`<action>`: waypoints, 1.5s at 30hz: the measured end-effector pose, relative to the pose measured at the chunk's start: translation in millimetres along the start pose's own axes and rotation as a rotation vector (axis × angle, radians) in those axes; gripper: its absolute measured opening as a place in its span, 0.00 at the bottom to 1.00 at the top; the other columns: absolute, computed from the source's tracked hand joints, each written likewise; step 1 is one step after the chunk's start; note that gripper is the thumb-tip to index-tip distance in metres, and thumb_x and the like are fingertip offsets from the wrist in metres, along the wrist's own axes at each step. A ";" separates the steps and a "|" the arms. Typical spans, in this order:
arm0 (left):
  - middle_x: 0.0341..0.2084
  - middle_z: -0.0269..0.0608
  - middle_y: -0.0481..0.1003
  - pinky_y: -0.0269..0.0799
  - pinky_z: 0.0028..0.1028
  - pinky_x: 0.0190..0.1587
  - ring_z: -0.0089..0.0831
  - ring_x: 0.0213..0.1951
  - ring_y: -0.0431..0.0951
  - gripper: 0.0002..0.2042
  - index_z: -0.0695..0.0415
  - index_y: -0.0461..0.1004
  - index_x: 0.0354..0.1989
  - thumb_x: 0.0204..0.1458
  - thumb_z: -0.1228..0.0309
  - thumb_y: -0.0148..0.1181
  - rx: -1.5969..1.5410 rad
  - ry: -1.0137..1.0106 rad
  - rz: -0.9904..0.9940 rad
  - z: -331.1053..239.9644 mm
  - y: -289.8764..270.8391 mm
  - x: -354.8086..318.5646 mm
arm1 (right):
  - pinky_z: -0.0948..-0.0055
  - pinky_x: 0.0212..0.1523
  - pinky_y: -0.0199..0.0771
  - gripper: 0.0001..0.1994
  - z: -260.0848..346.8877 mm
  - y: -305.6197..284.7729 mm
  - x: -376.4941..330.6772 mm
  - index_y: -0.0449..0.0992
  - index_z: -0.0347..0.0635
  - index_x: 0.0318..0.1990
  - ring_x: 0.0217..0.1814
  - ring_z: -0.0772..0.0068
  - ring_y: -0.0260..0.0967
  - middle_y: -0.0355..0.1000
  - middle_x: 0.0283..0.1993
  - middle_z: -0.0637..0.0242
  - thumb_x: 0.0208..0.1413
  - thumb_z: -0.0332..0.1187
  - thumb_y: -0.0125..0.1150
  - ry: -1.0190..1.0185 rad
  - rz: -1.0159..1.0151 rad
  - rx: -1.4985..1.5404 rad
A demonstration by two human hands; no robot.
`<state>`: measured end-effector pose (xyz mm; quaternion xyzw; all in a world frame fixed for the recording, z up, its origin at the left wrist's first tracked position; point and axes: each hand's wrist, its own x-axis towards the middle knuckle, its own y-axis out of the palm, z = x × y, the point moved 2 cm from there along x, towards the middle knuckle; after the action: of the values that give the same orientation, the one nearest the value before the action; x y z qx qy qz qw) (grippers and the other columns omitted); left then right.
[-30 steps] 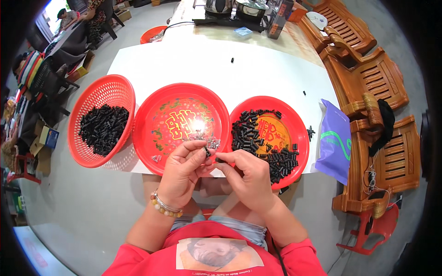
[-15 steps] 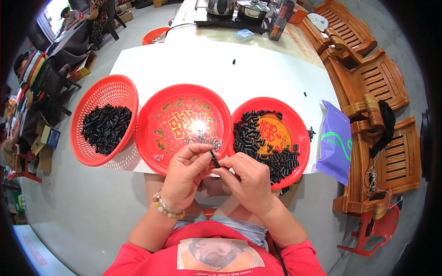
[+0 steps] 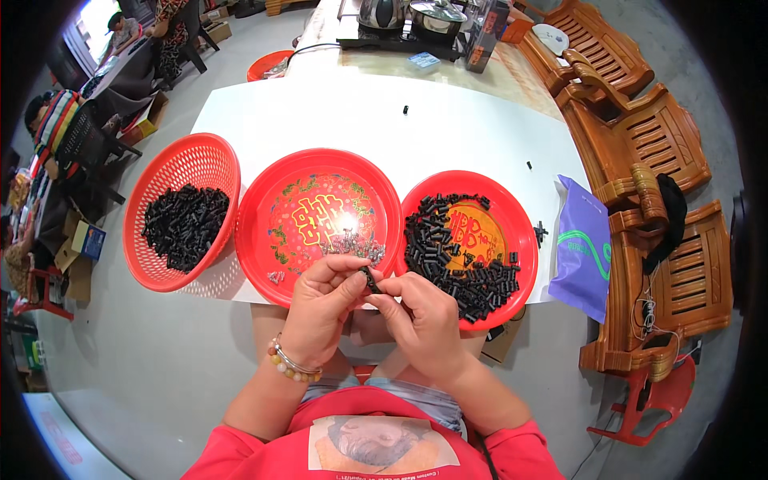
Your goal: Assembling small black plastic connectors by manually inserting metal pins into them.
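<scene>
Between my two hands is a small black plastic piece (image 3: 370, 280), short and tube-like. My left hand (image 3: 326, 298) pinches it between thumb and forefinger, and my right hand (image 3: 420, 316) grips its other end. Just beyond them lies a red round tray (image 3: 260, 188) with small silvery metal parts (image 3: 352, 246) heaped on its near right side. To the right, a second red tray (image 3: 524, 232) carries many black plastic pieces (image 3: 484, 288). At the left, a red mesh basket (image 3: 220, 152) holds a pile of similar black pieces (image 3: 186, 226).
A white tabletop (image 3: 320, 104) bears the trays, a few stray black pieces (image 3: 406, 110) and a purple packet (image 3: 580, 248) at the right. Behind stand a kettle (image 3: 380, 14) and a pot (image 3: 438, 22). Wooden chairs (image 3: 676, 268) line the right side; other people (image 3: 60, 120) sit far left.
Both hands have shifted very slightly, and the black piece between them is tilted a little differently. The right hand sits slightly lower and further left. Trays and basket look the same.
</scene>
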<state>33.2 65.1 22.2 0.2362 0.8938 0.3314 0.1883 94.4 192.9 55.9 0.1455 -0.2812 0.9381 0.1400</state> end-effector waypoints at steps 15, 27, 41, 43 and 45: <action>0.32 0.40 0.76 0.71 0.18 0.34 0.20 0.32 0.75 0.11 0.61 0.70 0.46 0.54 0.77 0.55 -0.009 -0.070 0.113 -6.1 -1.0 -1.1 | 0.73 0.21 0.66 0.13 -2.5 -9.0 1.6 0.72 0.39 0.29 0.24 0.68 0.69 0.69 0.25 0.64 0.43 0.37 0.70 0.109 0.085 0.067; 0.26 0.33 0.74 0.68 0.16 0.28 0.16 0.26 0.72 0.26 0.60 0.57 0.59 0.51 0.77 0.59 0.110 -0.225 0.189 -13.4 10.4 -1.5 | 0.70 0.18 0.65 0.22 6.6 -28.7 24.3 0.68 0.42 0.27 0.20 0.67 0.67 0.62 0.23 0.66 0.38 0.50 0.69 -0.316 0.278 -0.316; 0.26 0.33 0.73 0.69 0.16 0.31 0.17 0.29 0.72 0.19 0.61 0.64 0.53 0.52 0.76 0.59 0.084 -0.366 0.282 -10.9 1.4 1.8 | 0.71 0.15 0.63 0.16 3.8 -20.2 21.3 0.65 0.44 0.17 0.16 0.68 0.65 0.61 0.16 0.68 0.35 0.38 0.68 -0.387 0.205 -0.171; 0.28 0.33 0.73 0.69 0.17 0.33 0.17 0.31 0.73 0.22 0.61 0.63 0.55 0.51 0.76 0.60 0.062 -0.413 0.272 -10.6 0.1 2.0 | 0.71 0.15 0.63 0.16 1.3 -20.8 20.0 0.64 0.44 0.15 0.16 0.69 0.64 0.60 0.16 0.68 0.34 0.38 0.68 -0.393 0.172 -0.180; 0.35 0.34 0.72 0.71 0.19 0.37 0.19 0.36 0.72 0.30 0.59 0.60 0.60 0.47 0.76 0.64 0.116 -0.252 0.500 -13.7 1.1 0.6 | 0.71 0.14 0.62 0.16 1.7 -22.6 20.5 0.63 0.44 0.14 0.15 0.69 0.63 0.60 0.15 0.68 0.33 0.37 0.69 -0.401 0.140 -0.184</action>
<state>26.3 59.2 32.5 0.4989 0.7949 0.2840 0.1964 83.7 213.8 75.4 0.2957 -0.3972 0.8683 0.0288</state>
